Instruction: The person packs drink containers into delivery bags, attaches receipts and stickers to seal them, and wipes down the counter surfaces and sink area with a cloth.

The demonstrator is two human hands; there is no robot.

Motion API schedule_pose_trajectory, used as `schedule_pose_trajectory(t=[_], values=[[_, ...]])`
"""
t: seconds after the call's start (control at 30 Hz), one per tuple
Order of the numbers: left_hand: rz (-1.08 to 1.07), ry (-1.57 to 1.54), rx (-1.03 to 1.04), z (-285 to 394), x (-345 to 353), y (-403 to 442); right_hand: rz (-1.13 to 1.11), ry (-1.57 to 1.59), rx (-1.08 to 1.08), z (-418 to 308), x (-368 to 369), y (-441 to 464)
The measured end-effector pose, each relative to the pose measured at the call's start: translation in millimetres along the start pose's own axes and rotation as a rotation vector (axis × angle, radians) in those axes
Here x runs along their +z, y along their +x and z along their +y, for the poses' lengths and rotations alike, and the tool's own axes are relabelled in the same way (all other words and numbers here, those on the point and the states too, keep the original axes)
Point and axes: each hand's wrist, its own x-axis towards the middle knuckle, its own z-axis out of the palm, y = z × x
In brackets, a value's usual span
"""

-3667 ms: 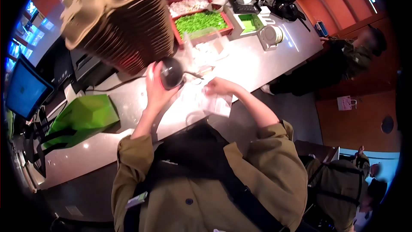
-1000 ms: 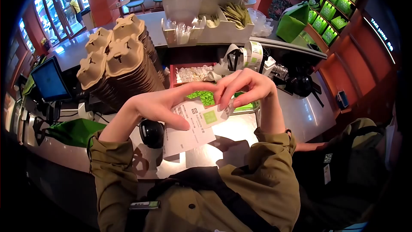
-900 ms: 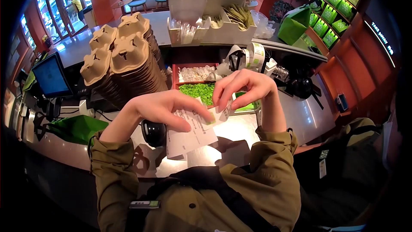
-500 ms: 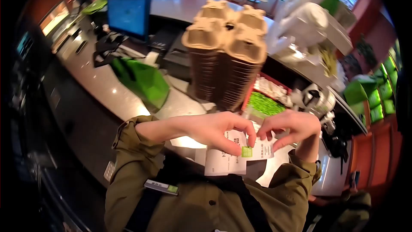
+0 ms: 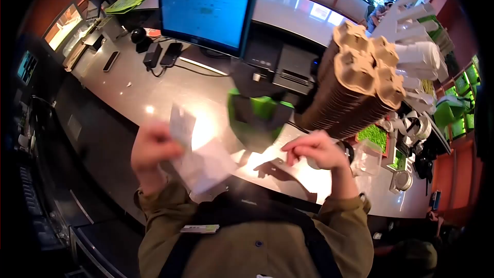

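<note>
No writing can be made out: the blue screen of the monitor (image 5: 203,18) bears text too small to be read, and the lettering on the green-and-white name badge (image 5: 200,228) is blurred. The hands are held apart above the counter (image 5: 149,90). Pale paper slips (image 5: 208,167) are pinched by the left hand (image 5: 153,148), its fingers closed on their edge; by the look of it, two sheets are held, though motion blur makes the count unsure. One is raised at a slant and the other is spread lower, just in front of the apron (image 5: 267,212). The right hand (image 5: 321,150) is half open, its fingers loosely bent and pointed toward the middle of the counter. Between and beyond the hands, a bright green bag (image 5: 238,116) with black handles is seen, its smooth sides angled. The smooth, greyish counter is lit in glossy patches. At the right, rough brown moulded-pulp cup carriers (image 5: 352,85) are nested in a tall, leaning stack, their tops shaped into rounded cups. Beside it, bright green pieces (image 5: 374,135) are held in a red tray (image 5: 387,146).
</note>
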Motion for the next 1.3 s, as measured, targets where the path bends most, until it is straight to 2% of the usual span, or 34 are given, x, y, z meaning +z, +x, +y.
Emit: schedule_pose_trajectory(t=[0.03,0.1,0.17,0.2,0.3,0.37,0.43,0.47,0.5,0.57,0.6,0.63,0.7,0.73,0.83,0.93,1.03,1.1,1.17,1.3], values=[[-0.017,0.004,-0.118,-16,-41,7,0.007,0.038,0.064,19,18,9],[-0.006,-0.100,-0.078,-57,-60,48,0.102,-0.116,0.020,51,57,29],[-0.230,-0.202,-0.116,-113,-70,84,0.407,-0.209,-0.017,62,85,42],[-0.285,-0.219,-0.228,-115,-61,93,0.501,-0.346,0.029,77,86,44],[-0.400,-0.265,-0.221,-138,-51,104,0.734,-0.259,0.010,74,87,49],[-0.477,-0.255,-0.223,-135,-45,105,0.810,-0.413,0.053,72,75,44],[-0.640,-0.213,-0.263,-129,-29,104,0.906,-0.348,-0.014,86,57,39],[-0.657,-0.148,-0.217,-126,-16,102,0.888,-0.276,-0.023,77,49,33],[-0.706,-0.074,-0.146,-126,-5,102,0.942,-0.258,0.062,79,44,21],[-0.696,-0.060,-0.187,-125,21,101,0.952,-0.253,-0.234,63,35,19],[-0.679,-0.057,-0.247,-118,32,102,1.071,-0.371,-0.199,70,30,16],[-0.667,-0.048,-0.205,-121,42,103,1.163,-0.486,-0.165,43,31,25],[-0.635,-0.022,-0.118,-130,57,107,1.319,-0.409,-0.190,19,29,45],[-0.525,-0.033,-0.004,-134,62,108,1.408,-0.385,-0.245,26,17,50],[-0.364,-0.146,-0.355,-131,52,122,1.405,-0.420,-0.061,30,2,43],[-0.396,-0.030,-0.354,-123,48,141,1.385,-0.368,-0.215,29,3,47],[-0.402,0.030,-0.359,-123,51,154,1.416,-0.461,-0.313,29,4,52],[-0.413,0.057,-0.365,-128,51,161,1.394,-0.451,-0.323,26,7,53],[-0.429,0.078,-0.379,-133,49,165,1.406,-0.650,-0.324,21,7,56],[-0.386,0.043,-0.398,-138,47,166,1.390,-0.554,-0.276,26,0,56]])
